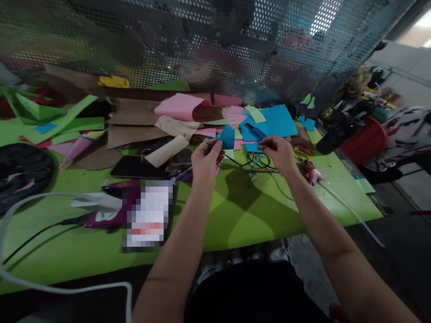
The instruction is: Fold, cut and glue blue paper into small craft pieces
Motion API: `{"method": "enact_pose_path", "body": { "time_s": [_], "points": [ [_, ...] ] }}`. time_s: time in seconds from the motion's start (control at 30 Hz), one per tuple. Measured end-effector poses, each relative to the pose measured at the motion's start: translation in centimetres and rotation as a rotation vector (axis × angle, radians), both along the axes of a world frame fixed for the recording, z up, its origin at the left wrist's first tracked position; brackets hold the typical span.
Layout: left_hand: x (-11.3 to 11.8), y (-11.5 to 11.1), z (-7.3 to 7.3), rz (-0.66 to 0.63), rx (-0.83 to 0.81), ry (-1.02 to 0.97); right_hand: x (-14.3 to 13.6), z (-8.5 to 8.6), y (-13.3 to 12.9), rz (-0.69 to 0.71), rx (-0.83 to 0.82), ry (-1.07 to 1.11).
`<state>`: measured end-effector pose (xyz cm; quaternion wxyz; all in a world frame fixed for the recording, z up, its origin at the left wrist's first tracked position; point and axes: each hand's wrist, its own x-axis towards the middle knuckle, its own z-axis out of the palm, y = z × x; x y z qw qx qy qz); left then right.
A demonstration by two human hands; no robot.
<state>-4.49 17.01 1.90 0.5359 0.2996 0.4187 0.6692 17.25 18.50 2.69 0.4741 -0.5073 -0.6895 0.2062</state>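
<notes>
My left hand pinches a small fan-shaped blue piece, apparently pleated paper or thin foam, between thumb and fingers. To its right, my right hand is closed on a narrow dark-blue piece that points up and left; whether it is a folded strip or a tool I cannot tell. Both hands are raised over the green table, a short gap between them. Behind the right hand lies a larger blue sheet. A black cord loops below and between the hands.
Pink sheets, brown sheets and green strips cover the table's back, against a perforated metal panel. A dark phone, a purple device and a pixelated screen lie left. A pink glue gun sits right.
</notes>
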Motion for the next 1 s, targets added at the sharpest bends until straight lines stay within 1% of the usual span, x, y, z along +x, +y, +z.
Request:
{"method": "enact_pose_path", "body": {
  "time_s": [0.03,0.07,0.17,0.23,0.3,0.4,0.5,0.67,0.77,0.83,0.9,1.0],
  "points": [
    [0.0,0.0,0.1,0.002,0.006,-0.013,0.8,0.4,0.2,-0.01,-0.003,-0.011],
    [0.0,-0.1,0.1,0.003,0.009,-0.024,1.5,0.8,0.4,-0.018,-0.014,-0.07],
    [0.1,-0.1,0.2,0.004,0.012,-0.038,2.6,1.5,0.5,-0.019,-0.099,-0.377],
    [0.1,0.0,0.2,0.006,0.012,-0.039,2.6,1.7,0.1,0.029,-0.18,-0.529],
    [0.1,0.0,0.2,0.006,0.017,-0.04,2.0,1.6,-0.6,0.088,-0.255,-0.615],
    [0.1,0.0,0.1,0.001,0.026,-0.048,0.8,1.3,-1.9,0.114,-0.315,-0.762],
    [0.1,0.0,0.0,-0.009,0.036,-0.049,-0.1,0.8,-3.4,0.142,-0.31,-0.888],
    [0.1,0.2,-0.2,-0.012,0.046,-0.019,-0.6,0.3,-5.3,0.301,-0.263,-1.028],
    [0.2,0.2,-0.2,-0.015,0.049,-0.002,-1.1,0.1,-5.5,0.288,-0.234,-1.149],
    [0.2,0.2,-0.3,-0.016,0.051,0.004,-1.6,0.0,-5.2,0.269,-0.229,-1.198],
    [0.2,0.3,-0.4,-0.012,0.05,0.011,-1.8,-0.1,-5.0,0.266,-0.227,-1.174],
    [0.2,0.3,-0.4,-0.006,0.044,0.016,-0.8,0.5,-5.7,0.282,-0.255,-0.977]
  ]
}}
